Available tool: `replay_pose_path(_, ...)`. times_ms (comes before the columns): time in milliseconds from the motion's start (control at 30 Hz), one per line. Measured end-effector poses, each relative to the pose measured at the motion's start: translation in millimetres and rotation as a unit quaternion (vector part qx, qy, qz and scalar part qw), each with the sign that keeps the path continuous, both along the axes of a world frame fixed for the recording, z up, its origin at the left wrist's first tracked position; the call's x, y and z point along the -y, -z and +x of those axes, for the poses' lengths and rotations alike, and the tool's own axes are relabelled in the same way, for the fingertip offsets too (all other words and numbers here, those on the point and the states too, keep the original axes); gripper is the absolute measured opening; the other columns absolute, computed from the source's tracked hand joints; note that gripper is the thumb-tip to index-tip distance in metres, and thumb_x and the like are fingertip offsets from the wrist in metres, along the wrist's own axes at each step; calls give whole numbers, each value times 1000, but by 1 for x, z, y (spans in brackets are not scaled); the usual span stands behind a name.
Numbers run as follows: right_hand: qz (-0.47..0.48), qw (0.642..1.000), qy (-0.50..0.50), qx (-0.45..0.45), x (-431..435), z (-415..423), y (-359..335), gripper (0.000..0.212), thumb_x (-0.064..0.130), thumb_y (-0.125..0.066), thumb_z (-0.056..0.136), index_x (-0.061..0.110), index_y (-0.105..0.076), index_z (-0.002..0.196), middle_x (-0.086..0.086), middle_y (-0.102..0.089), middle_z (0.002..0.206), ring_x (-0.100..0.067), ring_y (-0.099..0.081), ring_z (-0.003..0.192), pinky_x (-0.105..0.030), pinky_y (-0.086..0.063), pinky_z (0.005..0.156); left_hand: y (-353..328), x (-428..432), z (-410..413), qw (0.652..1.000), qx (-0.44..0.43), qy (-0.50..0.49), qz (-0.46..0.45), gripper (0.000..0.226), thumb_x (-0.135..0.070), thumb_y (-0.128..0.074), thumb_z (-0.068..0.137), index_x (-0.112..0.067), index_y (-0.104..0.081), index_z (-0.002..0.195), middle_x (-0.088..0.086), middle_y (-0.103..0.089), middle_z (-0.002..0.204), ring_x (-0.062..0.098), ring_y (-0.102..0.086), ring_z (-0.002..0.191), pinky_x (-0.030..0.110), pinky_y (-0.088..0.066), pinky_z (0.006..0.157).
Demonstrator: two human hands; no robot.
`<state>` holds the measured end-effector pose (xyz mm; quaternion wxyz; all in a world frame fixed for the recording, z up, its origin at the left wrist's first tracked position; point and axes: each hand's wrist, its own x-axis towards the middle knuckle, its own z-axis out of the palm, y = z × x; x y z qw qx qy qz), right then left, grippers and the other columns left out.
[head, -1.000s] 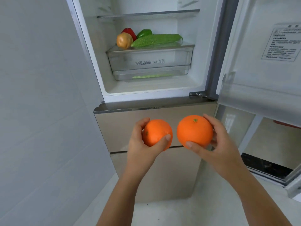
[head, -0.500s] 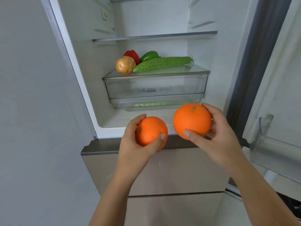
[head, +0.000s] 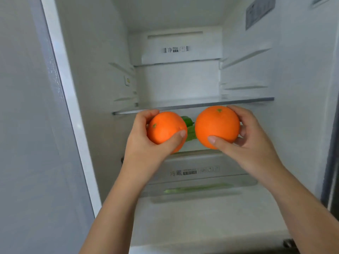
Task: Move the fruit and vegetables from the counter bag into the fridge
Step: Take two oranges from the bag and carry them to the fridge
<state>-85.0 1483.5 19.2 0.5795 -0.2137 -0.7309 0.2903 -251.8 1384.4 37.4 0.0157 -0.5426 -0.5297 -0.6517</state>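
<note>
In front of the open fridge [head: 91,70], just under the front edge of its glass shelf [head: 238,100], two grips each hold up one fruit. The left grip [head: 146,143] is wrapped round the left orange [head: 165,128], with the thumb laid across the near face and the fingers curled over the top on the far side. The right grip [head: 251,143] clasps the right orange [head: 217,126] the same way, thumb low on the front, fingers hooked over the top and behind, and its stem scar faces up. Both oranges hang in the air and touch nothing but the grips. A narrow gap parts them. How deep into the compartment they reach cannot be told.

Through that gap, beyond the grips, show a green pepper [head: 187,120] and part of a bumpy green vegetable [head: 191,133]. The oranges hide most of both.

Below the grips sits a clear drawer [head: 192,171] with a printed label on its front. Under it is a shallower tray [head: 198,187] with a green streak behind its face, too blurred to name. Above the grips, past the shelf, a white panel [head: 176,49] with printing is fixed to the back of the compartment. To the left of the left grip come the inner side of the fridge, its white frame and then a pale grey wall [head: 22,125]. To the right of the right grip the other inner side carries moulded shelf rails.
</note>
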Motion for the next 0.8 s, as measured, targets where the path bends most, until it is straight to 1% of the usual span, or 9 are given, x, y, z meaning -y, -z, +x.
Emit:
replay_pose_path(67,16,1000,12,5,-9,-6,-15,82,63,-71,49,46,-38,122,14,-44,129,-10,-52,110,-39,-49,90,-16,-7,-9,1000,-20,-11,9,51,-40,-73,53,-38,-48,98,-23,-52,96,-22,-50,80,-1,-40,63)
replay_pose_path(133,31,999,29,9,-18,-9,-32,86,66,-72,50,41,-37,125,13,-42,129,-12,-51,110,-36,-48,89,-31,-17,-16,999,-31,-25,16,57,-35,-81,59,-31,-49,106,-21,-51,97,-22,-51,75,0,-39,57)
replay_pose_path(200,45,998,43,8,-30,-13,-48,85,59,-67,51,38,-36,127,12,-40,129,-13,-49,110,-33,-46,88,-43,-29,-23,998,-38,-44,12,55,-27,-81,66,-27,-49,110,-18,-50,98,-15,-55,74,4,-40,54)
replay_pose_path(333,56,997,50,10,-63,-26,-76,74,36,-74,67,31,-36,130,10,-40,126,-13,-46,106,-30,-42,85,-67,-56,-35,997,-60,-55,-15,53,-26,-78,67,-28,-49,112,-18,-49,97,-5,-49,85,12,-40,68)
replay_pose_path(467,19,1000,13,15,-103,-42,-99,67,31,-75,70,27,-41,127,6,-46,123,-18,-51,108,-36,-44,89,-92,-85,-56,997,-36,-47,-46,47,-20,-79,69,-24,-53,109,-7,-50,99,14,-51,91,26,-42,78)
replay_pose_path(567,-17,998,-32,48,-130,-55,-112,59,29,-74,73,26,-44,123,2,-47,124,-20,-52,107,-34,-44,87,-107,-107,-76,995,-38,-37,-83,48,-18,-79,69,-23,-55,111,1,-51,109,14,-52,90,23,-44,72)
replay_pose_path(633,-37,993,-61,90,-145,-64,-118,57,29,-74,74,25,-45,122,-1,-47,125,-20,-50,109,-37,-45,91,-113,-121,-86,992,-36,-19,-116,51,-19,-79,69,-22,-54,113,4,-51,115,15,-53,92,21,-45,69)
replay_pose_path(733,-73,984,-91,136,-161,-76,-125,53,27,-72,76,23,-44,120,-2,-47,119,-20,-51,105,-37,-47,89,-118,-140,-95,986,-47,-23,-160,52,-20,-79,70,-22,-53,114,6,-49,118,21,-52,101,30,-48,79)
replay_pose_path(800,-91,979,-99,151,-171,-82,-128,54,26,-71,78,20,-42,123,-1,-45,115,-19,-50,102,-35,-47,86,-119,-150,-99,980,-59,-40,-187,56,-20,-79,71,-19,-52,119,6,-47,117,22,-50,101,32,-47,81)
